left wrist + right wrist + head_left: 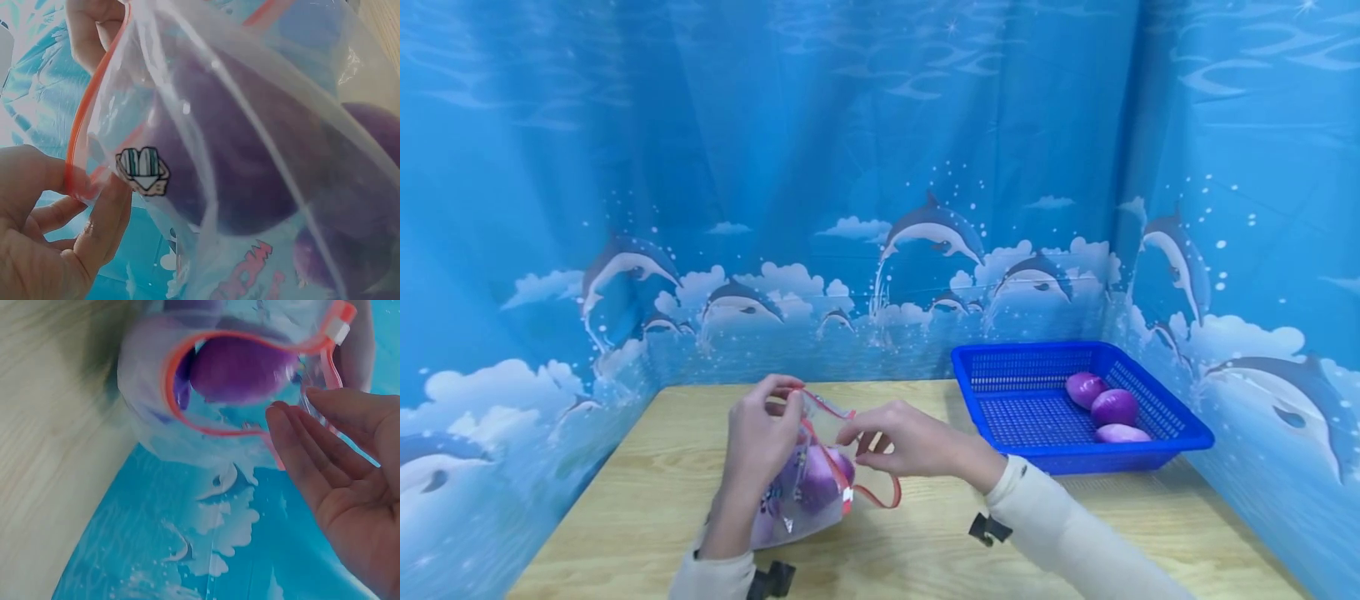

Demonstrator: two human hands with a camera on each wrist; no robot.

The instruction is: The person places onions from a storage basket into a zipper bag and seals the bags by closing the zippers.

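Note:
A clear zip bag (812, 525) with a red zip strip (187, 425), a white slider (337, 330) and cartoon prints stands on the table. Inside are smooth purple rounded things (244, 369), maybe red onions. My left hand (763, 433) pinches the red edge of the bag's mouth between thumb and fingers, plainest in the left wrist view. On the mouth's other side, my right hand (910, 437) holds the bag's edge at its fingertips (281, 419); the exact contact is partly hidden. Between the hands the mouth gapes, and a loop of red strip (880, 492) hangs out to the right.
To the right, a blue plastic basket (1075, 462) holds three more purple rounded things (1114, 408). Both stand on a light wooden table (662, 467). A dolphin-print curtain (850, 125) closes off the back and both sides.

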